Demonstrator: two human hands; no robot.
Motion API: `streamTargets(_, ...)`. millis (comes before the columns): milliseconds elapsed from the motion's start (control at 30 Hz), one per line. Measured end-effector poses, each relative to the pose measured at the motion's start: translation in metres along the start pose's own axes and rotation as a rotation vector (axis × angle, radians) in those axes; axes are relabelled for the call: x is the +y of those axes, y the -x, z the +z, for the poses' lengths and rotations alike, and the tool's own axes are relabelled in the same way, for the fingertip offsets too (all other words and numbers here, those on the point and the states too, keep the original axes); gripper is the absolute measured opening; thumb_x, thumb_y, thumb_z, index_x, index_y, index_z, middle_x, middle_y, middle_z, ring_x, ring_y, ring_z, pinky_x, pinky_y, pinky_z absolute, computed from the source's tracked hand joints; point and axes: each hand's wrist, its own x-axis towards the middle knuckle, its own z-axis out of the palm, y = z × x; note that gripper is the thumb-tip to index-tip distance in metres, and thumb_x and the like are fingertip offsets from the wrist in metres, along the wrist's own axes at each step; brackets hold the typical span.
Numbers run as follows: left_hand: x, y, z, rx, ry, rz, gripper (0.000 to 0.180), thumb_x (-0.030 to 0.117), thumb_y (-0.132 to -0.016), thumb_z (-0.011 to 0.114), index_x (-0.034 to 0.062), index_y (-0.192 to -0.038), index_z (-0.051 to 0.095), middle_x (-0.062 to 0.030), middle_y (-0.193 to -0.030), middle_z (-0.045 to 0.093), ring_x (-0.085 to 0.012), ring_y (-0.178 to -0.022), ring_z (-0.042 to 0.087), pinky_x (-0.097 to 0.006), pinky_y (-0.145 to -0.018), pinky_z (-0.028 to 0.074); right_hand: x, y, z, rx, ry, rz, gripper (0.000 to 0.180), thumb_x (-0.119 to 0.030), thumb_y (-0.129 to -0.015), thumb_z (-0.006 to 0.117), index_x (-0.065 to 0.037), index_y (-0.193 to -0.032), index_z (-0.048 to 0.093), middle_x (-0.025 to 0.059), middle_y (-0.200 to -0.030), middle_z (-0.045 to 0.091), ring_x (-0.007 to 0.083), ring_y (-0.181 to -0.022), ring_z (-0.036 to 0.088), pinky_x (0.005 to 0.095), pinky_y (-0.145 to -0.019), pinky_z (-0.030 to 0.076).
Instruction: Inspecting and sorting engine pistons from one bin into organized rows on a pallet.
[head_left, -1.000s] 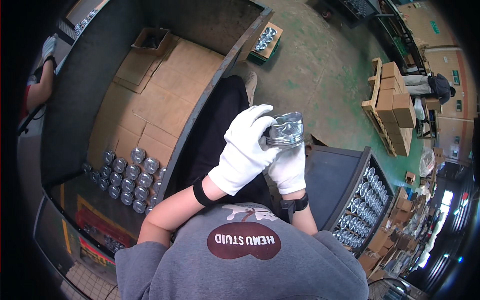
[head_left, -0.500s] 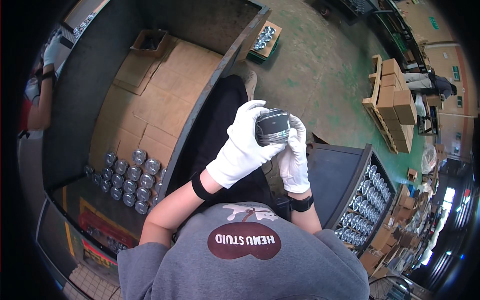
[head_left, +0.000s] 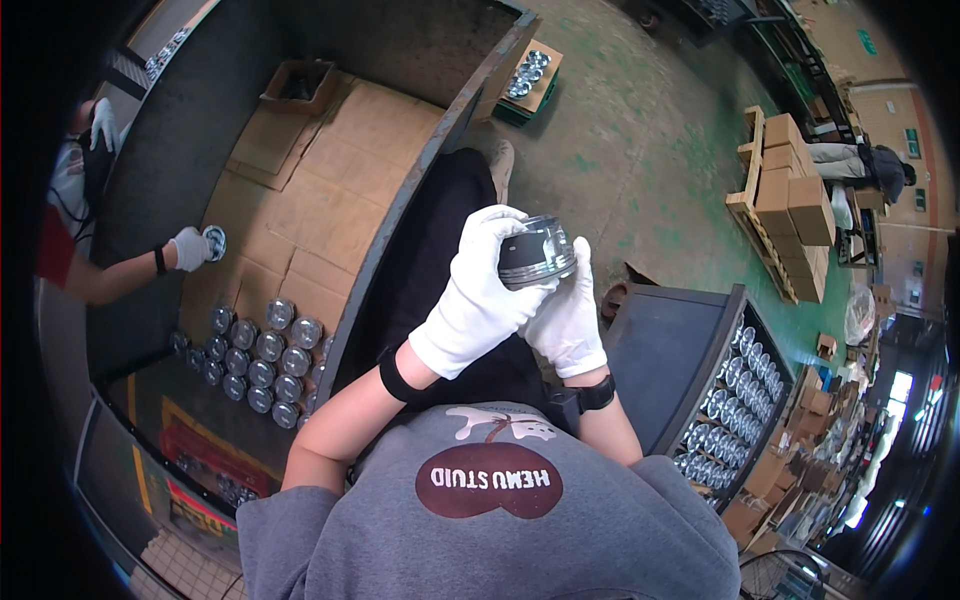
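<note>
In front of my torso is an engine piston [head_left: 537,252], with a dark coated skirt and shiny ring grooves at its lower edge. My left hand [head_left: 478,290], in a white glove, grips it from the left, thumb along the grooved end. My right hand [head_left: 566,320], also gloved, is against its right and lower side; part of its fingers is hidden. The piston is held tilted above my dark trousers. To my left, several similar pistons [head_left: 262,372] stand in rows on the cardboard lining [head_left: 320,190] of a large dark metal bin.
A co-worker's gloved hand [head_left: 188,250] holds a piston [head_left: 215,243] over the bin's left side. At right stands a dark cabinet [head_left: 660,350] beside racked pistons [head_left: 735,390]. Stacked cartons [head_left: 790,205] rest on a pallet, a person near them. A small open carton [head_left: 300,86] sits inside the bin.
The piston has turned and shifted slightly left in my hands. My right hand has moved left and lower around it. The co-worker's hand has reached into the bin with a piston.
</note>
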Motion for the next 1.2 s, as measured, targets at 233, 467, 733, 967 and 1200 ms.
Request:
streamTargets(233,0.001,-0.005,-0.012,0.000,-0.112,0.040,0.054,0.005,-0.065,0.081,0.0036,-0.109,0.050,-0.0200,-0.122,0.051,-0.0324,-0.109,0.059,-0.038,-0.092,0.050,-0.011,0.005,0.011,-0.148,0.264,-0.244,0.057,-0.030,-0.091,0.067,-0.008,-0.138,0.043,0.0136,-0.137,0.050,0.0318,-0.125,0.051,0.0519,-0.107,0.040)
streamTargets(467,0.014,-0.004,-0.012,-0.006,-0.129,0.064,0.055,0.006,-0.066,0.081,0.0034,-0.112,0.051,-0.0206,-0.123,0.051,-0.0334,-0.110,0.059,-0.038,-0.092,0.050,-0.006,-0.001,0.009,-0.098,0.060,-0.158,0.051,-0.031,-0.095,0.060,-0.009,-0.139,0.044,0.0124,-0.137,0.051,0.0286,-0.125,0.051,0.0485,-0.107,0.041)
streamTargets(733,-0.012,0.013,-0.020,-0.071,-0.297,-0.164,0.071,0.009,-0.068,0.081,-0.0003,-0.129,0.046,-0.0201,-0.128,0.048,-0.0346,-0.120,0.053,-0.038,-0.101,0.045,0.005,-0.016,0.003,0.234,1.313,-0.854,0.077,-0.011,-0.073,0.083,-0.005,-0.134,0.037,0.0138,-0.126,0.051,0.0220,-0.112,0.056,0.0354,-0.095,0.050)
streamTargets(967,-0.043,0.032,-0.023,-0.144,-0.322,-0.317,0.053,0.010,-0.085,0.069,0.0008,-0.131,0.045,-0.0180,-0.128,0.048,-0.0287,-0.120,0.053,-0.038,-0.101,0.045,0.011,-0.012,0.015,0.451,1.703,-1.004,0.079,-0.019,-0.066,0.089,-0.006,-0.129,0.043,0.0138,-0.123,0.052,0.0241,-0.111,0.056,0.0360,-0.094,0.048)
streamTargets(1200,-0.030,0.023,-0.019,0.057,0.117,-0.492,0.035,0.017,-0.094,0.065,0.0015,-0.123,0.052,-0.0128,-0.121,0.052,-0.0203,-0.109,0.055,-0.033,-0.094,0.046,0.010,-0.015,-0.004,0.365,1.268,-0.814,0.079,-0.015,-0.068,0.087,-0.006,-0.130,0.040,0.0146,-0.121,0.053,0.0201,-0.106,0.059,0.0340,-0.089,0.052)
